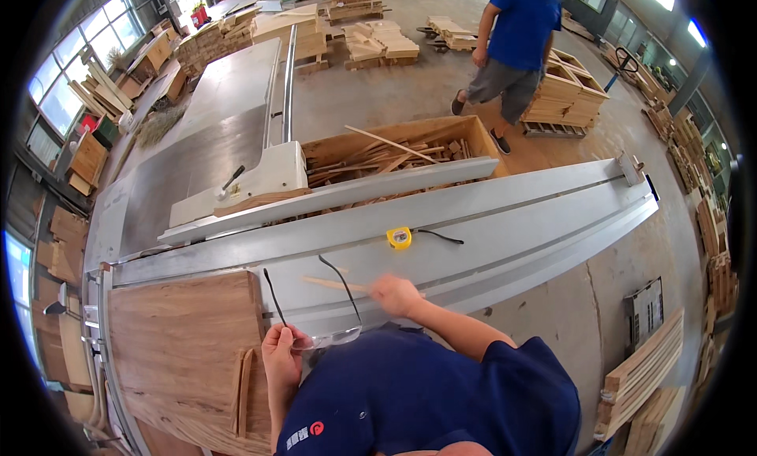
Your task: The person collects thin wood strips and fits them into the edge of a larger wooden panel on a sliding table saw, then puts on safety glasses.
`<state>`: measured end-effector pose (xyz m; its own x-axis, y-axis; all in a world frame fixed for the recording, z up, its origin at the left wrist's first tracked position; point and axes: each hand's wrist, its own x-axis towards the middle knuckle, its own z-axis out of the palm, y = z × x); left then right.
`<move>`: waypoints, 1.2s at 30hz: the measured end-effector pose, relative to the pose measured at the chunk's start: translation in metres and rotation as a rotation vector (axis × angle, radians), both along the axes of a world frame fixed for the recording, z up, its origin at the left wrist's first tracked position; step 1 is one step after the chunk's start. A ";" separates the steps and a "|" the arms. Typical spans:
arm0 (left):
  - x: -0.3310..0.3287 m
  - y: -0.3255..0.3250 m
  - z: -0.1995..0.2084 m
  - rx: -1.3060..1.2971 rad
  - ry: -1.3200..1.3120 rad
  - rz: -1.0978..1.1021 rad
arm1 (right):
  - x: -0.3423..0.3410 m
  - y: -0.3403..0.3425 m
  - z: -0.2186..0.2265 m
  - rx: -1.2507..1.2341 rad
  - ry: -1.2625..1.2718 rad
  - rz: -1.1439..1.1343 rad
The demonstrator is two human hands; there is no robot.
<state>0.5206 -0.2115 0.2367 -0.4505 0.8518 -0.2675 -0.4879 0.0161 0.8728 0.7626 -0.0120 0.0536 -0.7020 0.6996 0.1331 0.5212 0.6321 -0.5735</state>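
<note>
My left hand (282, 357) pinches a pair of glasses (344, 335) by one side of the frame. Their dark temples stand unfolded, pointing away from me over the grey metal rail table (505, 231). To the right of the glasses, my right hand (396, 295) is smeared by motion above the table. A thin wooden strip (334, 283) reaches to its fingers; whether the hand grips it or only passes over it, I cannot tell. Farther out on the table lies a yellow tape measure (399, 238) with a black strap (440, 236).
A brown wooden panel (181, 338) lies on the left, two short wood pieces (242, 393) on it. Beyond the long metal fence (339, 197) stands a wooden bin (485, 144) of offcuts. A person (520, 42) in blue stands farther back. Stacked boards (643, 377) sit at right.
</note>
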 end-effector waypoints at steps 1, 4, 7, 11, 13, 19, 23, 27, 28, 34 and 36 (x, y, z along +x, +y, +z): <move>0.007 0.006 0.001 -0.044 0.009 -0.003 | 0.000 -0.002 -0.001 0.002 0.018 0.004; 0.017 0.013 0.003 -0.157 0.074 -0.006 | -0.002 -0.001 0.004 0.003 0.097 0.008; 0.023 0.015 0.000 -0.219 0.114 0.010 | -0.002 -0.005 0.006 0.041 0.124 0.005; 0.029 0.014 -0.003 -0.294 0.144 0.005 | -0.003 -0.011 0.008 0.077 0.125 0.001; 0.029 0.015 -0.004 -0.322 0.164 0.003 | -0.003 -0.008 0.013 0.076 0.127 0.011; 0.022 0.016 -0.002 -0.268 0.126 0.006 | -0.003 -0.006 0.020 0.053 0.070 0.052; 0.011 0.012 -0.007 -0.220 0.077 -0.028 | -0.009 -0.008 0.019 0.083 0.034 0.023; 0.001 0.001 -0.012 -0.161 0.028 -0.079 | -0.014 -0.016 0.030 0.075 -0.026 -0.045; -0.002 -0.002 -0.012 -0.155 0.013 -0.083 | -0.016 -0.019 0.032 0.072 -0.020 -0.061; -0.010 -0.012 -0.016 -0.114 -0.015 -0.094 | -0.021 -0.026 0.028 0.106 -0.016 -0.100; -0.015 -0.018 -0.014 -0.185 0.104 -0.125 | -0.017 -0.024 0.029 0.129 -0.018 -0.089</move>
<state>0.5060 -0.2291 0.2232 -0.3782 0.8432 -0.3820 -0.3797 0.2351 0.8948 0.7454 -0.0362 0.0823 -0.6412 0.7369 0.2144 0.5876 0.6511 -0.4805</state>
